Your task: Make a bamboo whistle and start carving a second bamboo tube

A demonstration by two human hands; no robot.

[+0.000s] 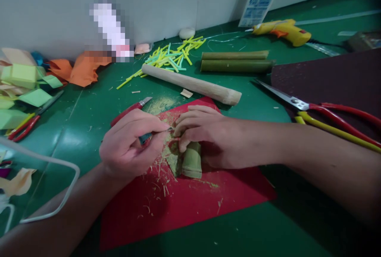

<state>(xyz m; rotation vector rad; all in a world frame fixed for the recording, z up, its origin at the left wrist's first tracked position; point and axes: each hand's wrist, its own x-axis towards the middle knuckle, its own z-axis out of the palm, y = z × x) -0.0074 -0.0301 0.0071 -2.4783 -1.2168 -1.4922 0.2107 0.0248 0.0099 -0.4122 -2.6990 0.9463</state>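
My left hand (131, 143) is closed in a pinch around a thin tool whose tip meets a short green bamboo piece (190, 159). My right hand (205, 134) lies over that bamboo piece, fingers curled on its top, pressing it onto a red sheet (190, 201). Pale shavings are scattered over the sheet around the bamboo. A red-handled knife (131, 110) rests just behind my left hand, untouched.
A pale peeled stick (193, 84) and two green bamboo lengths (235, 61) lie behind. Red and yellow-handled scissors (315, 112) rest on a dark sheet at right. A yellow glue gun (282, 30), coloured strips (169, 56), paper scraps (26, 86) and small scissors (32, 118) surround the green table.
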